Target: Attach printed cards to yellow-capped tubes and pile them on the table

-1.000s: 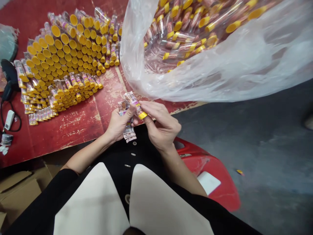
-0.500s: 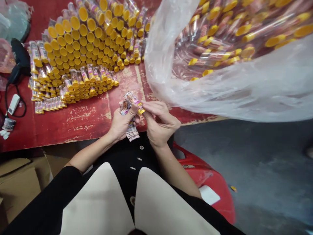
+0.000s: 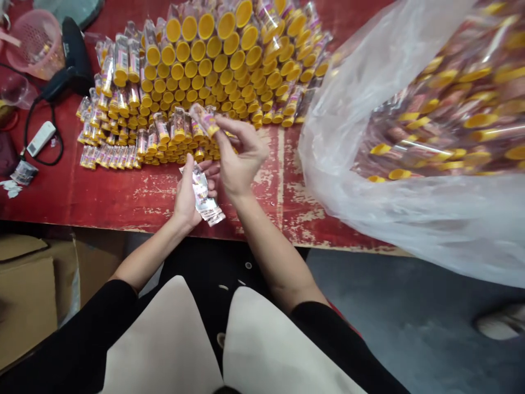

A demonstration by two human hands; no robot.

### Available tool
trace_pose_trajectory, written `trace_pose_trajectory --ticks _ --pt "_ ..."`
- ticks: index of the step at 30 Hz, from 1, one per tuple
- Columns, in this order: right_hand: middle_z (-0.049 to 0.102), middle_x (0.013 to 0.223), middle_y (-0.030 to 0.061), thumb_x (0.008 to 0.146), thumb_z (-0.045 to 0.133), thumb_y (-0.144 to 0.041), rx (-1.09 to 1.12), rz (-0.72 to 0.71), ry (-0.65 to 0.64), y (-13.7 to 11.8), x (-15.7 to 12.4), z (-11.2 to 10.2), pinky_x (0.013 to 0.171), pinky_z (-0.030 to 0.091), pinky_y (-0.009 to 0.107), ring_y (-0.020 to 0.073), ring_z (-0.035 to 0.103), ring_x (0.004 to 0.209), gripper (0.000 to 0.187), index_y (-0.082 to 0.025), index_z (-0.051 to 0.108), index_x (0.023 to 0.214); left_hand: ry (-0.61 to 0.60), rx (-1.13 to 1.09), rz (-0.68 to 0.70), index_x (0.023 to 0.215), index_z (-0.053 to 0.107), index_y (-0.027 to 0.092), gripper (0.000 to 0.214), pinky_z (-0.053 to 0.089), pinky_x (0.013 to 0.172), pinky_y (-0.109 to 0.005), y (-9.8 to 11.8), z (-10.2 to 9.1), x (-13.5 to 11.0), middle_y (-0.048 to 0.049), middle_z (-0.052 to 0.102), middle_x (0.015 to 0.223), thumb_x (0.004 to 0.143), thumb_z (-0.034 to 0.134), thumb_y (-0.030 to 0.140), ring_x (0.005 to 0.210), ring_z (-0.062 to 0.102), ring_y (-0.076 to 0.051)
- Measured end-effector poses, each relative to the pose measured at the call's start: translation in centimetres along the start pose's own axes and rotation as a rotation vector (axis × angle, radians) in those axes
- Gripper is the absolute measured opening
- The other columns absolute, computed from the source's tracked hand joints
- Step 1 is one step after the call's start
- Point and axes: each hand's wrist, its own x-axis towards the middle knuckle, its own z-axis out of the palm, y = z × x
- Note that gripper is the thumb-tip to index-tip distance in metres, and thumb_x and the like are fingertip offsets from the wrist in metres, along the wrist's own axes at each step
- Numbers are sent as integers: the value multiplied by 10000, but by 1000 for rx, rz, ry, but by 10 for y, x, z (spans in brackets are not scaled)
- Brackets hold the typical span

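Note:
Between the thumb and fingers of my right hand (image 3: 243, 158) is a small clear tube (image 3: 203, 119) with a yellow cap and a printed label. It is tilted, just in front of the stacked yellow-capped tubes (image 3: 191, 68). I cannot tell whether it touches them. My left hand (image 3: 186, 200) is lower and nearer the table's front edge. A bunch of printed labels (image 3: 202, 191) lies in its palm, held by the thumb, with the strip ends hanging out below.
A large clear plastic bag (image 3: 324, 158) full of yellow-capped tubes spreads over the right side of the red table (image 3: 159, 194). On the left are a black handheld scanner (image 3: 76, 54) with a cable, a pink basket (image 3: 39, 46) and a white device (image 3: 41, 139). Cardboard (image 3: 28, 295) stands below.
My right hand has moved forward and left with the tube, away from my left hand, toward the stack. My left hand has opened somewhat around the labels. The view has shifted left.

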Motion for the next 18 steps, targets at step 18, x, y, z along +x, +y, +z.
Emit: trace_pose_trajectory --ticks 18 --pt "568 696 -17 869 681 -471 108 595 -331 -49 -69 -155 606 420 239 95 518 636 307 -193 580 783 -471 378 -421 995 663 141 388 388 463 -185 -74 -54 -69 18 591 669 762 826 405 456 464 -41"
